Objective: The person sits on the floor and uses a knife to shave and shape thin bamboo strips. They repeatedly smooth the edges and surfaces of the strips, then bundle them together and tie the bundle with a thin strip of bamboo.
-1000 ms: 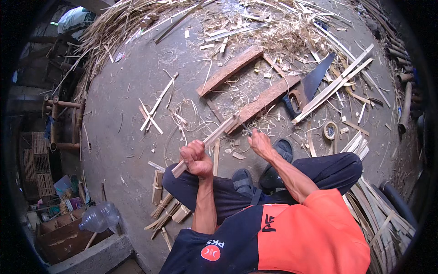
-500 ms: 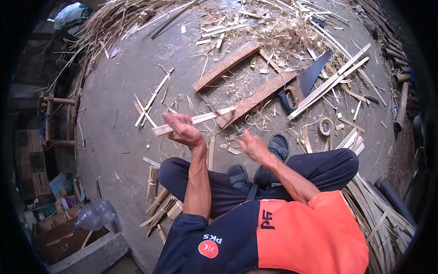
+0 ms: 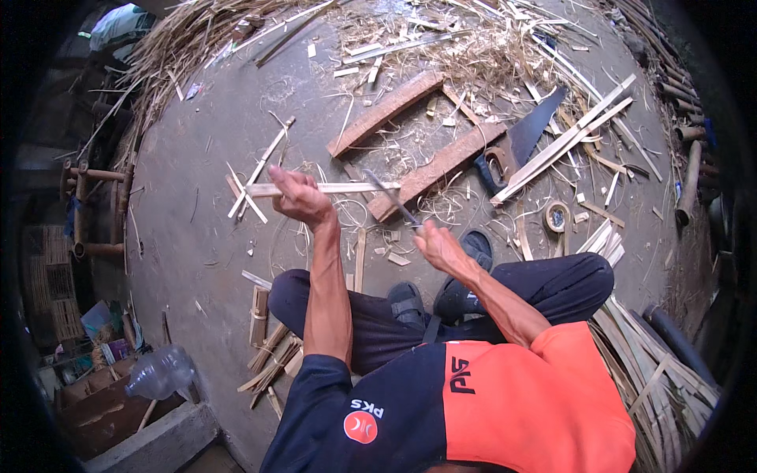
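Observation:
My left hand (image 3: 303, 199) is closed around a pale split strip, probably bamboo (image 3: 355, 188), held roughly level. The strip's right end meets the near wooden block (image 3: 445, 167) on the floor. In my right hand (image 3: 441, 248) is a knife, its handle mostly hidden by my fingers. The dark narrow blade (image 3: 392, 197) slants up and left, crossing the strip close to the block; whether it touches the strip I cannot tell.
A second wooden beam (image 3: 386, 114) lies farther off. To the right are a handsaw (image 3: 520, 146), long pale strips (image 3: 564, 150) and a tape roll (image 3: 557, 216). Shavings (image 3: 505, 63) litter the far floor. Bundled sticks (image 3: 272, 359) lie by my left knee, with a plastic jug (image 3: 160, 372) farther left.
The strip has turned from slanting to nearly level, and my left hand has shifted slightly left. The knife blade, blurred before, now shows plainly across the strip.

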`<state>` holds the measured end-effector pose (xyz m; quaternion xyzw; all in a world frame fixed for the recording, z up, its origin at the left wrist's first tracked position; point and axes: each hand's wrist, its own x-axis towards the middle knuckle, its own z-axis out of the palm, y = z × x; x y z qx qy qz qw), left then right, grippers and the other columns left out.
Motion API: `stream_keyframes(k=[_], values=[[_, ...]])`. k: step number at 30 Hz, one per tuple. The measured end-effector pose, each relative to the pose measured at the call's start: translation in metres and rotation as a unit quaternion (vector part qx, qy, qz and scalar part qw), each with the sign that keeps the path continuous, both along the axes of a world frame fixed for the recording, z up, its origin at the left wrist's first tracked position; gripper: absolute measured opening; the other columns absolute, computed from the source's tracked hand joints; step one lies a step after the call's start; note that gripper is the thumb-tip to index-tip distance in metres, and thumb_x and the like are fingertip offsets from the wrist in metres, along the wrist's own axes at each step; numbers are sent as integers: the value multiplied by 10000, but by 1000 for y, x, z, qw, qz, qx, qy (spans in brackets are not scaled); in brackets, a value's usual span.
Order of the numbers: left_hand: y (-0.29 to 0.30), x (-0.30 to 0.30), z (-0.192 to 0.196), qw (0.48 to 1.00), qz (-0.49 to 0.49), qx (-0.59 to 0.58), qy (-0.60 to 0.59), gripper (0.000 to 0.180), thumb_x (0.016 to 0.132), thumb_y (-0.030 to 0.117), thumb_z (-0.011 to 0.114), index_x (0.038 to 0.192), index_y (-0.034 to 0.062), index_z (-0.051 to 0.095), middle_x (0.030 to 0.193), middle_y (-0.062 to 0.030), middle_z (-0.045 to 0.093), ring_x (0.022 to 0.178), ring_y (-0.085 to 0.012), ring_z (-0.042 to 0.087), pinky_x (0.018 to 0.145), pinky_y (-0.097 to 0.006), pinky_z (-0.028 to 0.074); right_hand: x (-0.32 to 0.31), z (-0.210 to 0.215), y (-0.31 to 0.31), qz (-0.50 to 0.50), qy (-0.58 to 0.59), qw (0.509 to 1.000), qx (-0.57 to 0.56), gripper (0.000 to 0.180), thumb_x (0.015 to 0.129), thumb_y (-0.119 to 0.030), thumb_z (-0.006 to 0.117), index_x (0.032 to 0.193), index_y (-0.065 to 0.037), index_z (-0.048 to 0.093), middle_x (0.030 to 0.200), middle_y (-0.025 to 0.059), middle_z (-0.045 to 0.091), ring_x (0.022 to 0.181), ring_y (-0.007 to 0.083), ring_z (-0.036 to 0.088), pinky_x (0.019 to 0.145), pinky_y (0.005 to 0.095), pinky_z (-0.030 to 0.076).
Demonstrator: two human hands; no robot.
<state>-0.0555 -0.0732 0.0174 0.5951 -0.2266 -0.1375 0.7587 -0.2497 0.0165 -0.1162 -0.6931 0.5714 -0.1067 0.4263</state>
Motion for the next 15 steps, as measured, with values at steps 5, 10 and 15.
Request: stream_keyframes(k=[5, 10, 15], values=[[-5, -13, 0, 999, 16, 8, -43, 472, 906, 383, 438, 524, 132, 318, 430, 27, 294, 365, -76, 286, 340, -246, 267, -14, -4, -6, -6, -21, 999, -24, 298, 825, -224, 502, 867, 70, 472, 719, 291, 569, 711, 430, 585, 598, 488, 450], [-13, -20, 3, 999, 2, 28, -44, 470, 922, 356, 412, 548, 74, 377, 419, 12, 294, 391, -110, 280, 392, -304, 224, 1, 77, -14, -81, -167, 977, -109, 319, 841, -266, 504, 915, 35, 429, 675, 278, 563, 681, 452, 566, 546, 473, 437], [-23, -35, 3, 994, 11, 15, -106, 509, 921, 370, 423, 540, 35, 394, 428, -5, 306, 403, -115, 272, 404, -315, 201, -26, -46, 2, -29, -42, 999, -12, 329, 826, -286, 535, 862, 30, 450, 655, 271, 535, 655, 442, 540, 590, 477, 428]])
